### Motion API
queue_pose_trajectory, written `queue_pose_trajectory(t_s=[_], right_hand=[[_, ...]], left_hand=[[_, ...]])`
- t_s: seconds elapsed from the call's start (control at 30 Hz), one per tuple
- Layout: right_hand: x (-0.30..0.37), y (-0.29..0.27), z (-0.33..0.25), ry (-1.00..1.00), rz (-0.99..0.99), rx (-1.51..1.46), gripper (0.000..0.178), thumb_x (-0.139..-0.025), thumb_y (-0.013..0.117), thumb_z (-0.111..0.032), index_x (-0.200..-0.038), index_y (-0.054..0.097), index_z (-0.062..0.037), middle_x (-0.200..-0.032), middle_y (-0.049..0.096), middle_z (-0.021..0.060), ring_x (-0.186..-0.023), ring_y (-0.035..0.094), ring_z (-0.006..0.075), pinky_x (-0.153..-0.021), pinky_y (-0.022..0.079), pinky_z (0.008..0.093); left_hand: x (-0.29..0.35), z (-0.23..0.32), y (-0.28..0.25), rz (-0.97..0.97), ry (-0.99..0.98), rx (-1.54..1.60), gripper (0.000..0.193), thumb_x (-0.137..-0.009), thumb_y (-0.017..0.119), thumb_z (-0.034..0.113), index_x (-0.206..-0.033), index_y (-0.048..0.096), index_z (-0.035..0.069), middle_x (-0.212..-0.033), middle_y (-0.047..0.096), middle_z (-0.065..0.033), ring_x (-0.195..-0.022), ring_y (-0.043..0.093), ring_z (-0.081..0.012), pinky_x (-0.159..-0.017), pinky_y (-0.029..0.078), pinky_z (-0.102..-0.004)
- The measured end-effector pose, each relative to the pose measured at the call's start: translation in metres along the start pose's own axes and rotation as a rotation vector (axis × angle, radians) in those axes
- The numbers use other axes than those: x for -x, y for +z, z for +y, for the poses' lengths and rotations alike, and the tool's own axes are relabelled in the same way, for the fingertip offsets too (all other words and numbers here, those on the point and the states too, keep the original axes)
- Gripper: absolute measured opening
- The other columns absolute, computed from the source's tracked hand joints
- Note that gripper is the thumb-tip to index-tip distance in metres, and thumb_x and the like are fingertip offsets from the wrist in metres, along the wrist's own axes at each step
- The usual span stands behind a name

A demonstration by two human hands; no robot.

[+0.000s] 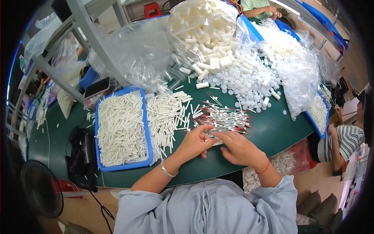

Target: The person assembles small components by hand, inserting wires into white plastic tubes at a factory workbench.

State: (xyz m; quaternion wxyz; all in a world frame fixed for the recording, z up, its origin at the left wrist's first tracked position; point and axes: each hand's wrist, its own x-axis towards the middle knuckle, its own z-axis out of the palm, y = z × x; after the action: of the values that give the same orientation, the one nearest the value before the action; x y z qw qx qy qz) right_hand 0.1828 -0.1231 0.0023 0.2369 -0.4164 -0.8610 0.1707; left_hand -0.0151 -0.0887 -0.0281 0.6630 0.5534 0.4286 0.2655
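My left hand (194, 143) and my right hand (242, 149) meet over the near edge of the green table, fingertips almost touching. Between them shows part of a small white cylinder (217, 143), gripped by the curled fingers of the left hand and the bent fingers of the right. Fingers hide most of it. Just beyond lies a heap of thin red-and-white sticks with metal-looking shafts (228, 119). To the left of that heap are loose short white tubes (165, 113), next to a blue tray (148, 134) filled with more of them.
Farther back are a clear bag of thick white cylinders (206, 23) and a spread of translucent round caps (243, 87). A grey metal frame (95, 43) rises at the left, near a phone (97, 87) and a black fan (41, 189). Another person in stripes (343, 140) sits at the right.
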Motion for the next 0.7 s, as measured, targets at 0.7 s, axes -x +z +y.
queue_pose_trajectory(t_s=[0.7], right_hand=[[-0.003,-0.005,0.039,0.264,0.315,-0.215,0.023,-0.080,0.072,-0.010,-0.101,0.067,-0.0021,-0.080,0.065,0.0090,-0.062,0.059,0.0139,-0.055,0.047,0.0263]], left_hand=[[-0.105,0.013,-0.185,0.390,0.560,-1.603,0.021,-0.068,0.068,0.005,-0.089,0.067,0.008,-0.088,0.060,-0.0083,-0.094,0.056,-0.0276,-0.082,0.047,-0.0387]])
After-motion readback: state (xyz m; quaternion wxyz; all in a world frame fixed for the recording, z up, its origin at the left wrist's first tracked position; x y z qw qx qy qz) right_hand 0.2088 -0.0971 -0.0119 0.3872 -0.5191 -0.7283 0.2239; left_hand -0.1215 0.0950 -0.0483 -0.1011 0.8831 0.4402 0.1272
